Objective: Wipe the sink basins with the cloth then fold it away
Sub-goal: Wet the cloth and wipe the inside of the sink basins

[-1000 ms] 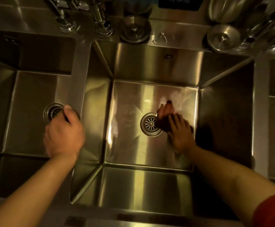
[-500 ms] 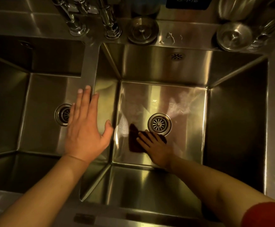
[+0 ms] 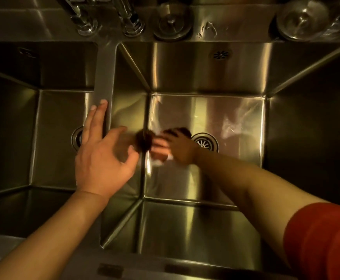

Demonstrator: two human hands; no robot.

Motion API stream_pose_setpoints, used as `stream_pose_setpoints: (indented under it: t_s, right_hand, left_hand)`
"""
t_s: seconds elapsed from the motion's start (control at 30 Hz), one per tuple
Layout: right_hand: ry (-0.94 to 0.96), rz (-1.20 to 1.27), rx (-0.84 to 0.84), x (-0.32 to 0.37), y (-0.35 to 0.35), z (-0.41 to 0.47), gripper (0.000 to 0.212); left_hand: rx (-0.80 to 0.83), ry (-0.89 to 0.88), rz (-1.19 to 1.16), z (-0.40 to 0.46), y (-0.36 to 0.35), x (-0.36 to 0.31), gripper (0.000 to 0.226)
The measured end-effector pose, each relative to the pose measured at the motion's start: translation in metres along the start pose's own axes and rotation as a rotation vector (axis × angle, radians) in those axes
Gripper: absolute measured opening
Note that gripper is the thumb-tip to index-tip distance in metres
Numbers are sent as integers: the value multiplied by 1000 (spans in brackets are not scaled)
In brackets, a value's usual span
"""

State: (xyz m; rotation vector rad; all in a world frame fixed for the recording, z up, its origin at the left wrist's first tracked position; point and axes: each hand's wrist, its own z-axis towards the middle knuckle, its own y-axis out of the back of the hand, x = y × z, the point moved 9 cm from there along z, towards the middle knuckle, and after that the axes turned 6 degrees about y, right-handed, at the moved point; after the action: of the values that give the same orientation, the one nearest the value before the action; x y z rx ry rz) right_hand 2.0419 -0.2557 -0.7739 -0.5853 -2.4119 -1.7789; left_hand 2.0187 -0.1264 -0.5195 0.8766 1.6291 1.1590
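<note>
Dark cloth (image 3: 145, 140) pressed by right hand (image 3: 182, 147) at right basin (image 3: 205, 110) floor's left edge, grip blurred, cannot tell; bare floor rightward. Left hand (image 3: 104, 158) spread, empty, over divider (image 3: 104, 77).

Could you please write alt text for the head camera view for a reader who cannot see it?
A right hand wipes a dark cloth across the right sink basin floor beside its drain; the open left hand hovers by the divider.
</note>
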Motion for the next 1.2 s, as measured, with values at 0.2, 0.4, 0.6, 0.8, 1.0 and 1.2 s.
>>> stream_pose_setpoints:
  t_s: [0.2,0.4,0.6,0.8,1.0,1.2]
  right_hand:
    - [-566,225,-148,-127,41,-27,71]
    - [-621,273,-167,-61,18,-24,63]
    - [-191,245,43,79,-34,-25,59]
    - [193,72,117,128,-56,-48,55]
    - [-87,-11,-255,5,16,-62,45]
    - [-730,224,-58,-79,-5,-151,57]
  left_hand:
    - [2,10,-11,-1,-1,2,38]
    - [-14,-2,-34,-1,-2,4,37]
    - [-57,5,-54,3,0,9,77]
    - [-80,38,-64,2,-2,13,83]
    - [-96,36,-55,2,-2,13,85]
    - [-91,40,-36,2,2,8,89]
